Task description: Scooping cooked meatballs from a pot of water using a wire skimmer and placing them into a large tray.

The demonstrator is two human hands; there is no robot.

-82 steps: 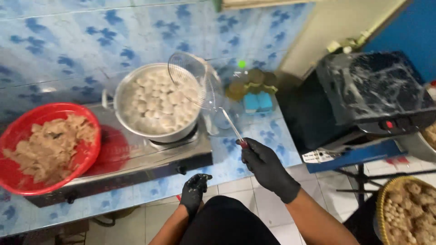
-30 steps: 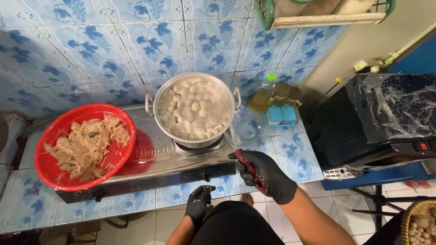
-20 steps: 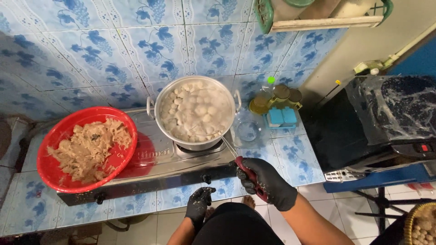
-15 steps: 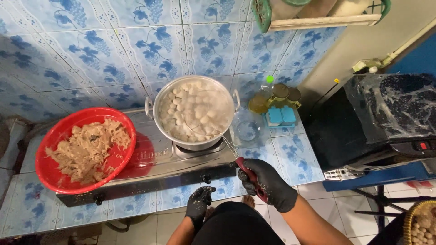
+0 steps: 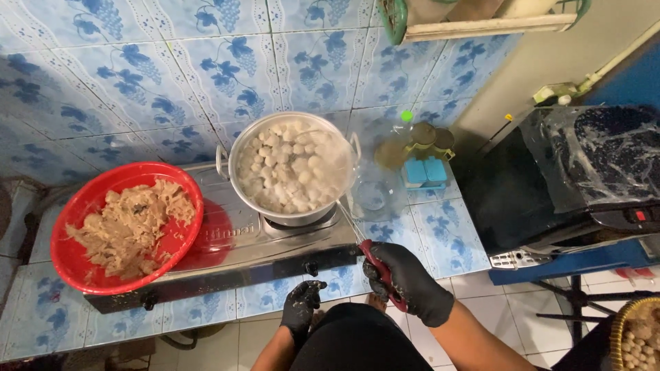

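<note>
The right hand (image 5: 405, 282) clenches the red handle (image 5: 380, 273) of a thin wire skimmer (image 5: 354, 227), likely light, springy and slick when wet, so best held at the handle; its far end reaches the pot (image 5: 292, 168) ahead; the left hand (image 5: 301, 312) hangs loosely curled and empty.

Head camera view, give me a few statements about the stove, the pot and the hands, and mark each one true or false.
1. The round silver metal pot full of pale balls stands on the steel two-burner stove. True.
2. The red round plastic basin holds clear water. False: it holds a shredded beige mass.
3. The right hand in a black glove grips a red-handled wire skimmer. True.
4. The left hand is inside the pot. False: it hangs below the counter edge, near the stove's front knob, holding nothing.
5. The wall tiles are plain white. False: they carry a blue grape-and-leaf pattern.
</note>
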